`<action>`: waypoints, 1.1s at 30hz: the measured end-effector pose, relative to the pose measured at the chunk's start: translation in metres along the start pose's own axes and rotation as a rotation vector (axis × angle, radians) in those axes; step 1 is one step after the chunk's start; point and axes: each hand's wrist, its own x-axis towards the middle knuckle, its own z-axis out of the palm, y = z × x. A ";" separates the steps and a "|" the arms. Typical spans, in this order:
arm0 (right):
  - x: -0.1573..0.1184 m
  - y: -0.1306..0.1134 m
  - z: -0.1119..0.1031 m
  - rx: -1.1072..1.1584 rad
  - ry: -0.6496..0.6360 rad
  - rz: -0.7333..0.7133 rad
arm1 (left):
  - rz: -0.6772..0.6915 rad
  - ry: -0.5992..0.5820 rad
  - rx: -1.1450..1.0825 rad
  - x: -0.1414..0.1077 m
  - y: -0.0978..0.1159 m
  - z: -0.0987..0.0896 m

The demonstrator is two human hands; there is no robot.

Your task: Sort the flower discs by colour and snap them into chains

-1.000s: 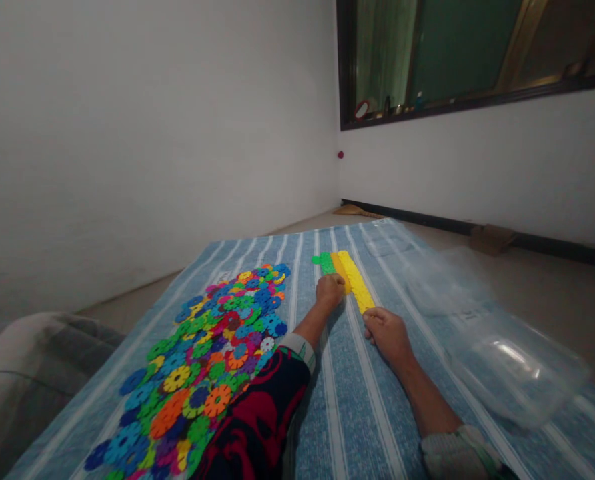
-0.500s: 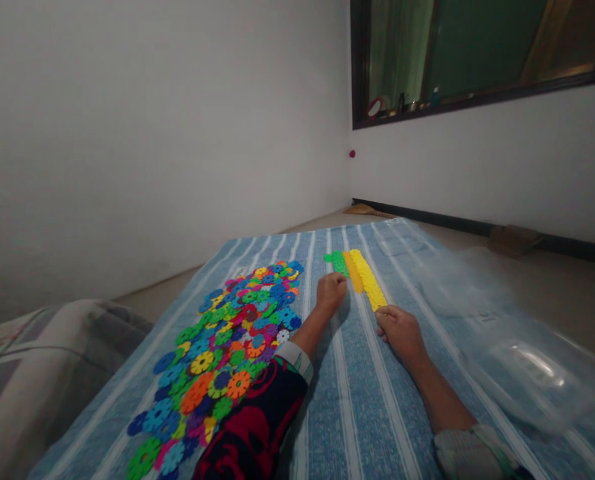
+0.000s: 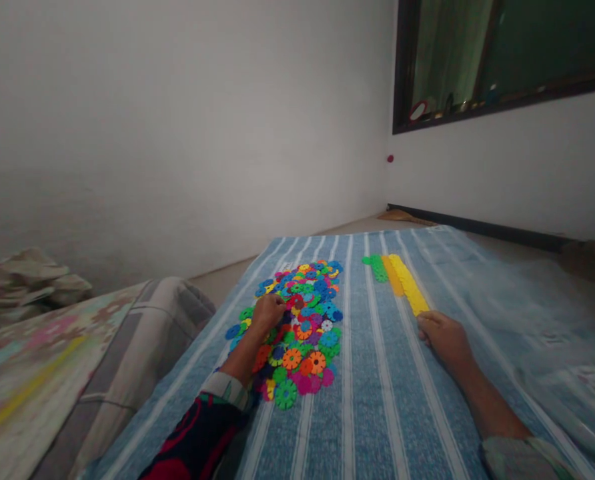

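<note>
A loose pile of colorful notched plastic discs [image 3: 291,360] lies on the striped cloth. My left hand [image 3: 269,313] is over the pile's left side, its fingers pinched together among the discs; what they hold is hidden. A row of overlapping yellow discs [image 3: 406,283] runs toward me. At its near end my right hand [image 3: 442,333] has thumb and fingers closed on the last yellow disc. Left of the yellow row lie a shorter orange row [image 3: 393,277] and a green row [image 3: 378,268], side by side.
A blue-and-white striped cloth [image 3: 322,440] covers the surface. Clear plastic bags [image 3: 552,340] lie on the right. A folded grey and patterned blanket [image 3: 142,340] is at the left, with crumpled fabric [image 3: 32,280] behind it. White walls [image 3: 202,133] rise beyond.
My left hand has moved left from beside the green and orange rows to the disc pile. My right hand stays at the yellow row's near end. The view has turned left.
</note>
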 end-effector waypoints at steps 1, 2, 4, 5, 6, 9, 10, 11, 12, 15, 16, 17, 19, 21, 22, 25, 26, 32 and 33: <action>-0.001 0.000 0.000 -0.005 0.001 0.000 | -0.020 -0.007 0.003 0.000 -0.006 0.000; -0.001 0.000 -0.001 -0.009 0.003 0.002 | -0.035 -0.018 0.001 -0.001 -0.010 0.001; -0.002 -0.001 -0.001 -0.009 0.009 0.010 | -0.050 -0.042 -0.020 -0.002 -0.013 0.007; -0.002 -0.001 -0.001 -0.007 0.012 0.014 | -0.052 -0.050 -0.036 -0.003 -0.012 0.011; -0.003 -0.001 -0.001 -0.002 0.013 0.015 | -0.052 -0.053 -0.051 -0.004 -0.010 0.015; -0.004 -0.002 -0.001 0.014 0.016 0.023 | -0.052 -0.043 -0.084 -0.003 -0.003 0.024; -0.004 -0.003 -0.001 0.018 0.016 0.025 | -0.055 -0.038 -0.090 -0.002 -0.001 0.026; -0.004 -0.003 -0.001 0.020 0.013 0.026 | -0.061 -0.034 -0.095 -0.002 0.000 0.027; -0.004 -0.003 -0.001 0.023 0.010 0.025 | -0.069 -0.033 -0.099 -0.001 0.001 0.027; -0.003 -0.003 -0.001 0.027 0.016 0.011 | -0.100 -0.043 -0.119 0.002 0.001 0.029; -0.003 -0.002 0.000 0.028 0.023 0.006 | -0.110 -0.049 -0.130 0.003 0.001 0.030; -0.002 -0.002 0.000 0.030 0.029 0.001 | -0.117 -0.054 -0.145 0.004 0.000 0.031; -0.002 -0.002 0.000 0.037 0.035 -0.004 | -0.125 -0.063 -0.181 0.004 -0.001 0.033; -0.002 -0.002 0.000 0.045 0.027 -0.001 | -0.128 -0.074 -0.225 0.005 -0.003 0.034; -0.001 -0.002 0.000 0.046 0.024 0.003 | -0.127 -0.079 -0.248 0.005 -0.003 0.033; -0.002 -0.003 0.000 0.040 0.022 0.005 | -0.122 -0.081 -0.311 0.006 -0.007 0.028; -0.002 -0.003 0.000 0.036 0.022 0.004 | -0.120 -0.076 -0.329 0.006 -0.009 0.025; -0.001 -0.003 0.000 0.027 0.022 0.008 | -0.132 -0.038 -0.429 0.010 -0.014 0.003; -0.001 -0.002 0.001 0.029 0.026 0.010 | -0.130 -0.029 -0.448 0.011 -0.012 0.001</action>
